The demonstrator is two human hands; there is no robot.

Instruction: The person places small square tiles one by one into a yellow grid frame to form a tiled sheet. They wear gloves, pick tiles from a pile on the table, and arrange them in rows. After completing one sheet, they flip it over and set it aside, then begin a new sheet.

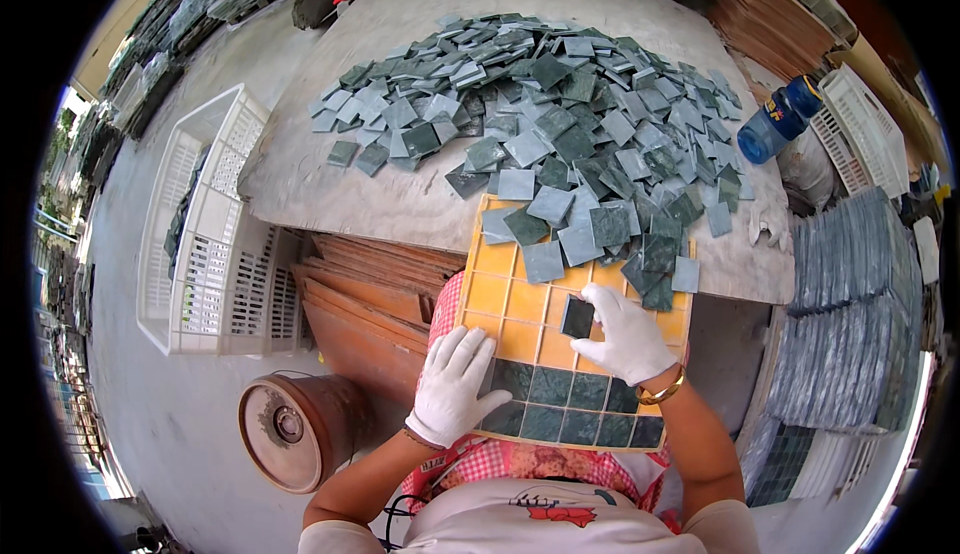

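Note:
A yellow grid tray [525, 301] lies across my lap, its far end against the table. Dark green square stone tiles [546, 422] fill the cells of its two nearest rows. My right hand [634, 338], in a white glove, pinches a dark stone tile [577, 317] between thumb and fingers above the tray's yellow cells. My gloved left hand [450, 386] rests at the tray's left edge with its fingers stretched out, its thumb beside the laid tiles. A heap of loose green and grey tiles [540, 114] covers the table and spills onto the tray's far end.
The pale table [300, 169] spreads ahead. A white plastic crate [205, 244] stands left, near a round reddish bucket [288, 424] and stacked brown boards [365, 294]. To the right are a blue bottle [778, 122], another white crate [862, 124] and stacked tile sheets [850, 324].

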